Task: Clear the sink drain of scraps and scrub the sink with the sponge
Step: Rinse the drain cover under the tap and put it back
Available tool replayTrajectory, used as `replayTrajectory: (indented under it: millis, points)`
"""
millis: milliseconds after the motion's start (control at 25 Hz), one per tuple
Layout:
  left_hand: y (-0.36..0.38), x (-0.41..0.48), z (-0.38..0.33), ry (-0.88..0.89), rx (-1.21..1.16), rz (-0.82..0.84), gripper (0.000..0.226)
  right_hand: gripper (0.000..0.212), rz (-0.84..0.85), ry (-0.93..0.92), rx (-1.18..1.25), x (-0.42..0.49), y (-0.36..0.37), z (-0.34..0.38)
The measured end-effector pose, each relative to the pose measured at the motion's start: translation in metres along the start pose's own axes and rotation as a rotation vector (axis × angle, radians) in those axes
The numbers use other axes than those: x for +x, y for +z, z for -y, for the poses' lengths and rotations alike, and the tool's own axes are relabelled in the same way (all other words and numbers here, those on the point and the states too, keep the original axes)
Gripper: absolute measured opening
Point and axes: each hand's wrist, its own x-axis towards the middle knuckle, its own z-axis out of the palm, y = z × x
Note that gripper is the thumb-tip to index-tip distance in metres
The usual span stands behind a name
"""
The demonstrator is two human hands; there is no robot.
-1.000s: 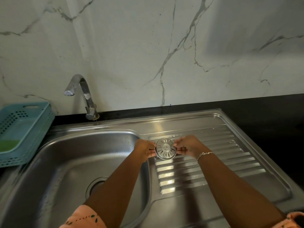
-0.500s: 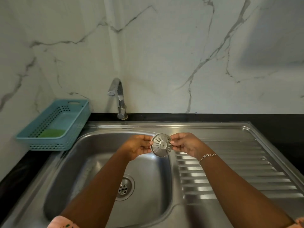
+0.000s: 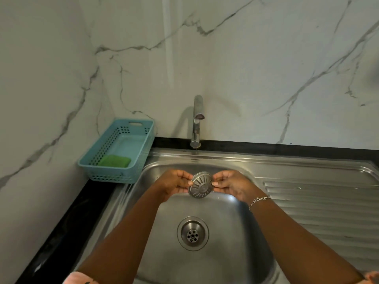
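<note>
Over on the far left, against the marble wall, a teal plastic basket [image 3: 114,175] sits on the black counter [image 3: 67,222] with the green sponge [image 3: 114,160] lying flat in its near end. Next comes the steel sink [image 3: 235,242]. The left hand [image 3: 174,184] is up over the back of the basin, fingertips pinching the left edge of the drain strainer [image 3: 200,185]. It's a round shiny metal disc, tipped up on edge, slots fanning out from a plain centre. It's held in the air just in front of the tap [image 3: 196,121], and the open drain [image 3: 192,233] is below it in the basin floor. The right hand [image 3: 231,186] pinches the opposite edge, with a thin silver bracelet [image 3: 258,200] on that wrist. The ribbed drainboard [image 3: 320,203] runs off right.
</note>
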Motion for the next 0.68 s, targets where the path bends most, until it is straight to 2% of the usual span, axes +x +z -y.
replayTrajectory:
  millis: [120,320,480,680]
  points:
    - [-0.017,0.005,0.012,-0.012,0.027,0.002,0.023,0.025,-0.067,-0.001,-0.018,0.014,0.012,0.007]
    - [-0.040,0.015,0.027,-0.049,0.060,0.005,0.023,0.014,-0.267,-0.162,-0.001,0.049,0.035,0.056]
    - [-0.049,0.022,0.030,-0.068,0.067,0.023,0.021,0.022,-0.390,-0.277,-0.005,0.083,0.047,0.077]
    - [-0.052,0.031,0.036,-0.095,0.062,0.055,0.019,0.029,-0.470,-0.305,-0.090,0.117,0.052,0.083]
